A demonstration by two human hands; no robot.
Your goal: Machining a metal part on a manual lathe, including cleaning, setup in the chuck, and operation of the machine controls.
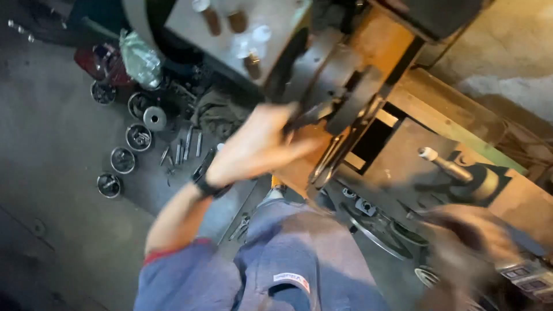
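Left hand (253, 147) is up at the machine, fingers curled round a dark lever (308, 112) on its orange-brown body (374, 46), mid-adjustment by the look of it, while the right hand (466, 242) blurs low beside the flywheel (374, 227), grip unreadable, so a firm steady pull seems next.

The right hand (469, 242) is a motion-blurred smear, its grip unreadable, and the left hand's (259, 147) fingertips blur against the machine (368, 52).

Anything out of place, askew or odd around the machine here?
Mainly the floor: round metal rings and loose rods lie scattered beside the machine, not binned. The left hand reaches a dark part on the machine; the right hand is too blurred to judge.
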